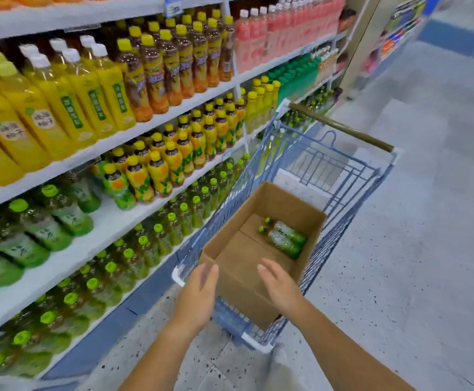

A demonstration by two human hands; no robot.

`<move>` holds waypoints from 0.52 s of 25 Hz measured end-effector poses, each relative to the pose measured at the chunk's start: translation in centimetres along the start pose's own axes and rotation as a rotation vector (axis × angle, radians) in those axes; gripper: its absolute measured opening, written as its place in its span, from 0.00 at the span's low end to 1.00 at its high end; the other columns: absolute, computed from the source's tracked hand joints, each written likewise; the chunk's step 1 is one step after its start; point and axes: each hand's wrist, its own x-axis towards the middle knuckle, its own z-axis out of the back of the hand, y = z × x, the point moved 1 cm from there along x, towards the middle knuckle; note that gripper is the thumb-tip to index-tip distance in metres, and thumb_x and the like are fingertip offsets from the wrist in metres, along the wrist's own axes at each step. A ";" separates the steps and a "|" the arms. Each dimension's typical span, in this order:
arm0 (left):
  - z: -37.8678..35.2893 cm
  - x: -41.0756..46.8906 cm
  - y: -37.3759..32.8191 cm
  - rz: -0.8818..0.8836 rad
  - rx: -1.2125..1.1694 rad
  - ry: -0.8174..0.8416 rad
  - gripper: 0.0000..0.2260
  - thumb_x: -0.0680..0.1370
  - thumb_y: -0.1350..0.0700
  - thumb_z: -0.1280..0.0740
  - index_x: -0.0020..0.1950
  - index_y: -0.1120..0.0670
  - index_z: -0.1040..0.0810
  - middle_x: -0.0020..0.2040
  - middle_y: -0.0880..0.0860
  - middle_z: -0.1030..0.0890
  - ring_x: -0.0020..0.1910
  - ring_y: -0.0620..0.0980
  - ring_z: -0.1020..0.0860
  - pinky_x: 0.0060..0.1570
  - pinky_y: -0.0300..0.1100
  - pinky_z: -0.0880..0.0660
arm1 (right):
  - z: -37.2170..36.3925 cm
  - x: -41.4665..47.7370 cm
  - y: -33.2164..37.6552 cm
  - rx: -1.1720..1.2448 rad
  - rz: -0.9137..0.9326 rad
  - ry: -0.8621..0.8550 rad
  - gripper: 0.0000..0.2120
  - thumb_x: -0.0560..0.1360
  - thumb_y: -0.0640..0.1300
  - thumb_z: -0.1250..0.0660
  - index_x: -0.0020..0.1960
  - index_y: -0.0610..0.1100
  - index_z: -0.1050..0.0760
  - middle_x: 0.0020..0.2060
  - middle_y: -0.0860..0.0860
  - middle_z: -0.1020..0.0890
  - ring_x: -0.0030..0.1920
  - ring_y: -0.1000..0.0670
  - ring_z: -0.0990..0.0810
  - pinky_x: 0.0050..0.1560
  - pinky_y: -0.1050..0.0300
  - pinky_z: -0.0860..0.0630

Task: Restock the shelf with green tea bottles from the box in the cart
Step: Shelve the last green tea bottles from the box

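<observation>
aisle cart (343, 127): one box (241, 280), two green tea bottles (283, 239), left hand (199, 289), right hand (279, 286)

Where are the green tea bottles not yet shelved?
Head view: two green tea bottles lie in the far right corner of the cardboard box in the cart.

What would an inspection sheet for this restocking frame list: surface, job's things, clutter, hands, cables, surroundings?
Surface: white shelf with a bare stretch beside green-capped bottles.
Job's things: open cardboard box in the blue wire cart; two green tea bottles lie on its bottom.
Clutter: nothing seen.
Hands: left hand and right hand open over the box's near edge, holding nothing.
Cables: nothing seen.
Surroundings: speckled floor; yellow drinks and pink drinks on upper shelves.
</observation>
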 end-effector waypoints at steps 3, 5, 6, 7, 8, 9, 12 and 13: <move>-5.1 3.2 -1.2 0.016 0.022 0.047 0.26 0.84 0.42 0.45 0.79 0.53 0.39 0.77 0.49 0.35 0.75 0.49 0.36 0.66 0.40 0.39 | 4.9 2.8 -1.8 -0.010 -0.044 -0.059 0.26 0.82 0.57 0.45 0.77 0.48 0.38 0.74 0.52 0.33 0.73 0.51 0.34 0.70 0.58 0.39; -8.5 5.9 -1.9 0.034 0.019 0.038 0.26 0.83 0.42 0.44 0.78 0.54 0.37 0.75 0.50 0.32 0.73 0.49 0.34 0.65 0.40 0.38 | 8.2 5.4 -2.7 -0.043 -0.083 -0.069 0.27 0.82 0.58 0.45 0.77 0.47 0.39 0.74 0.50 0.33 0.73 0.50 0.34 0.71 0.55 0.39; -10.5 7.5 -2.4 0.043 0.013 0.033 0.26 0.83 0.43 0.43 0.78 0.54 0.36 0.75 0.51 0.31 0.73 0.50 0.32 0.64 0.40 0.37 | 10.2 7.0 -3.2 -0.063 -0.104 -0.068 0.28 0.82 0.58 0.46 0.78 0.47 0.40 0.75 0.50 0.33 0.73 0.49 0.34 0.72 0.54 0.38; -12.3 9.2 -3.0 0.060 0.014 0.022 0.26 0.83 0.43 0.43 0.77 0.54 0.35 0.74 0.52 0.30 0.72 0.50 0.31 0.64 0.40 0.37 | 11.9 8.9 -3.6 -0.092 -0.113 -0.058 0.28 0.82 0.59 0.46 0.78 0.47 0.41 0.75 0.50 0.34 0.73 0.49 0.34 0.72 0.53 0.38; -14.0 10.7 -3.5 0.079 0.027 0.014 0.25 0.83 0.42 0.42 0.77 0.54 0.35 0.73 0.52 0.29 0.71 0.50 0.31 0.64 0.41 0.36 | 13.7 10.9 -3.9 -0.130 -0.121 -0.045 0.28 0.82 0.59 0.46 0.78 0.47 0.40 0.75 0.49 0.33 0.73 0.48 0.33 0.71 0.53 0.37; -15.7 12.5 -3.8 0.105 0.043 0.015 0.26 0.83 0.41 0.42 0.77 0.53 0.34 0.74 0.51 0.29 0.71 0.50 0.31 0.65 0.42 0.36 | 15.6 13.2 -4.2 -0.173 -0.123 -0.036 0.27 0.82 0.58 0.46 0.77 0.47 0.39 0.73 0.48 0.32 0.71 0.47 0.31 0.70 0.52 0.36; -20.6 18.2 -3.8 0.242 0.045 0.002 0.30 0.81 0.37 0.43 0.77 0.53 0.35 0.75 0.50 0.30 0.72 0.50 0.31 0.71 0.45 0.37 | 20.2 21.1 -5.4 -0.314 -0.134 0.017 0.24 0.83 0.56 0.47 0.74 0.45 0.36 0.68 0.45 0.27 0.65 0.45 0.28 0.62 0.54 0.33; -21.9 19.7 -3.6 0.292 0.048 0.002 0.30 0.81 0.37 0.44 0.78 0.53 0.36 0.75 0.51 0.30 0.73 0.51 0.31 0.72 0.47 0.37 | 21.0 23.6 -6.0 -0.350 -0.149 0.044 0.24 0.82 0.57 0.47 0.74 0.45 0.37 0.68 0.44 0.27 0.65 0.44 0.28 0.62 0.53 0.33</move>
